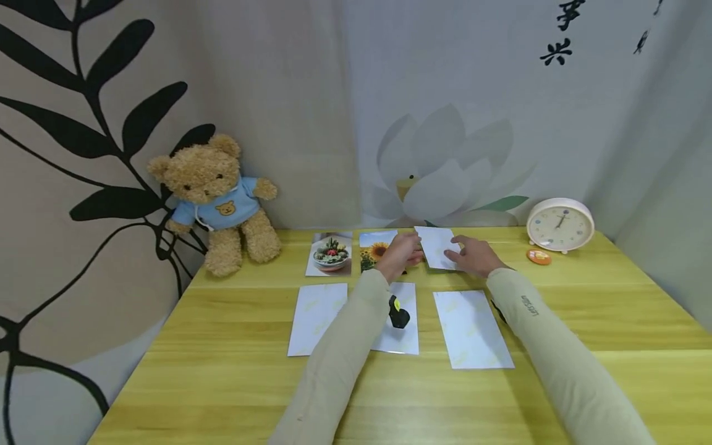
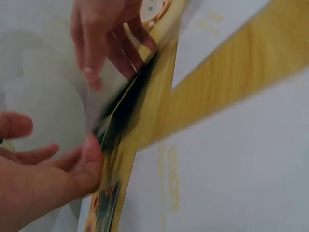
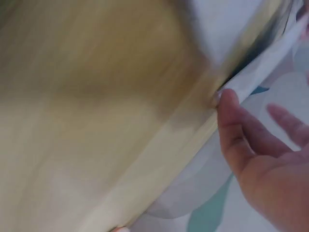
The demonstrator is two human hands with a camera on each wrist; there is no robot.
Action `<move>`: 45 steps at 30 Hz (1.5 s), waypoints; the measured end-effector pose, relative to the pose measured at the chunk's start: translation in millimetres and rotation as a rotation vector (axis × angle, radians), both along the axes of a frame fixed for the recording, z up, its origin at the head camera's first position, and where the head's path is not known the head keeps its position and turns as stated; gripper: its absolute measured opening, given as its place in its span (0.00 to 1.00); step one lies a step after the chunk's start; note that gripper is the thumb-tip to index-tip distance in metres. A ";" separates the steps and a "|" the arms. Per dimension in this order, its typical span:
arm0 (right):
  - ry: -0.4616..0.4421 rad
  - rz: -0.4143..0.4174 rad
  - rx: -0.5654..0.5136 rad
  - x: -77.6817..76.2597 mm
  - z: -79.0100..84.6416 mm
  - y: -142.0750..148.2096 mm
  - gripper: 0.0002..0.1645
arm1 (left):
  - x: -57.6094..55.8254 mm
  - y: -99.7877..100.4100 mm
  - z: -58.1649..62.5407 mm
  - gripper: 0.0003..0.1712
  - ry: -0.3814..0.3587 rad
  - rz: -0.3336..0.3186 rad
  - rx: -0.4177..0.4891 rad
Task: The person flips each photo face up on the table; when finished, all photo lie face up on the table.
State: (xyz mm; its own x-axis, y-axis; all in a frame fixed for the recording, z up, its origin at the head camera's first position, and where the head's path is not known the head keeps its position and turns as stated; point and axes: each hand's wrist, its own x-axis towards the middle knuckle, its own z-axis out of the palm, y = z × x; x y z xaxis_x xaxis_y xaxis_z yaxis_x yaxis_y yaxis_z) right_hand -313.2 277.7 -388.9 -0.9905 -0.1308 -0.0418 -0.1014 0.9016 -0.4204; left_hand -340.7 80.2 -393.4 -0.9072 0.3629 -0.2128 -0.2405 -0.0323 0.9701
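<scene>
At the back of the table, a picture card [image 1: 436,246] stands tilted up, its white back facing the head camera. My left hand [image 1: 402,254] pinches its left edge, and my right hand [image 1: 475,254] holds the right edge between thumb and fingers. Seen from the left wrist, the card's other face [image 2: 128,104] is dark and blurred. The right wrist view shows my right thumb on the card's white side [image 3: 260,67]. Just left of it lies a sunflower picture card [image 1: 374,248], partly covered by my left hand, and beside that a succulent-bowl picture card [image 1: 332,254].
Nearer lie three face-down white cards: left [image 1: 317,318], middle [image 1: 408,337] and right [image 1: 473,327]. My left sleeve partly covers the middle one. A teddy bear [image 1: 222,204] sits back left. A round clock [image 1: 560,224] and an orange oval piece [image 1: 538,257] are back right.
</scene>
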 end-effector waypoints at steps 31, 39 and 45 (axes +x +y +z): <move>-0.209 0.004 -0.911 12.8 33.8 -17.0 0.34 | 8.0 8.1 9.4 0.30 0.186 0.023 -0.037; 0.014 -0.150 -0.879 12.1 30.2 -8.1 0.32 | 9.3 2.6 12.1 0.35 0.240 0.050 -0.207; 0.143 -0.234 -0.722 9.9 18.7 2.8 0.33 | 9.3 -4.3 9.9 0.32 0.211 0.081 -0.171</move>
